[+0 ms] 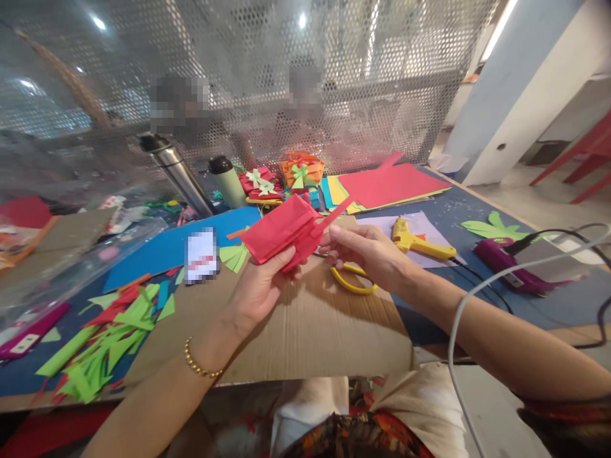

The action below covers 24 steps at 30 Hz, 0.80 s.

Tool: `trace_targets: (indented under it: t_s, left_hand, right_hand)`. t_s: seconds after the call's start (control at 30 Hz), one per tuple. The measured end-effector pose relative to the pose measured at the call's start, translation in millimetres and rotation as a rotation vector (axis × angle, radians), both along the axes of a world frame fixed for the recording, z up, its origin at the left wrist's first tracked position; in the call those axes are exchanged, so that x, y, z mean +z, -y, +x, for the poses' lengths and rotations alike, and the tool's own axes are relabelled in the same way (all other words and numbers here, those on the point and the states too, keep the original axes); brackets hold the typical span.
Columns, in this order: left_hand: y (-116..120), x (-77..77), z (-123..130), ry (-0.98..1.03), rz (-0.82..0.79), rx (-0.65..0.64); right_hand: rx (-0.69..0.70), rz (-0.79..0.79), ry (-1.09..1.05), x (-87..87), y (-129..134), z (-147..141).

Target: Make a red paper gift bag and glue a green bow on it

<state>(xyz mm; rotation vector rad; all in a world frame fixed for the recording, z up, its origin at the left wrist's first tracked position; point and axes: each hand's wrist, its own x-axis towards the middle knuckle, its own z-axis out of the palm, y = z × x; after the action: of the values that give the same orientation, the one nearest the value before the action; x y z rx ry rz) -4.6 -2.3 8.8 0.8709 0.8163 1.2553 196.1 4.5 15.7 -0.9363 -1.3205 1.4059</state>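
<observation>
Left-hand fingers (285, 259): clamped on the folded red paper, the thumb lying over its lower front edge, other fingertips showing below and behind.
Right-hand fingers (340, 236): curled, thumb and forefinger tips close together at the right end of the folded red paper; whether they pinch any of it, I cannot tell.
Folded red paper (281, 229): near the middle of the frame, above the left palm and left of the right fingertips.
Long axis: slanted, rising from lower left to upper right; the broad face is turned up, with layered folds along the lower right side.
Red strip (338, 213): narrow, sticking out beyond the right end of the folded red paper and pointing to the upper right, just above the right thumb.
Left hand (260, 286): left of centre, reaching in from the lower left, a gold bracelet (195, 362) at the wrist.
Right hand (365, 251): right of centre, reaching in from the lower right.
Under the hands: brown cardboard (286, 337), with a yellow loop handle (356, 289) beneath the right hand.
Right of frame: yellow glue gun (415, 245) on a lavender sheet (424, 224); purple power strip (508, 264) farther right.
Left of frame: blue sheet (157, 248); green paper strips (114, 331) heaped at lower left.
Upper middle: steel flask (179, 175), green bottle (229, 184), orange paper piece (301, 168) and stacked coloured sheets (391, 184).
</observation>
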Motion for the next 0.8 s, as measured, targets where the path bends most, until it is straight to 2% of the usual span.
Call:
trace_targets:
  t_s: [0.13, 0.2, 0.27, 0.4, 0.5, 0.67, 0.8]
  left_hand:
    - [-9, 2.7, -9, 0.06, -0.007, 0.069]
    - [-11, 2.2, -10, 0.05, -0.008, 0.07]
    - [-11, 0.6, -9, 0.009, 0.013, 0.039]
    - [-6, -4.8, -1, -0.063, 0.084, -0.005]
    - [-1, -10.4, 6, -0.096, 0.086, -0.034]
    - [10, -14.8, 2, -0.286, 0.033, -0.279]
    - [9, -1.5, -21, -0.434, 0.03, -0.559]
  right_hand:
    - [-0.113, 0.211, 0.206, -0.7, -6, 8]
    - [-0.117, 0.279, 0.266, -3.0, -9, 9]
    - [-0.055, 0.271, 0.261, -5.0, -8, 8]
    - [0.075, 0.151, 0.187, -5.9, -1, 1]
    - [0.054, 0.109, 0.135, -6.7, 3, -4]
    - [-0.062, 0.096, 0.132, -5.2, 1, -5]
    - [-0.13, 0.123, 0.113, 2.3, -5, 5]
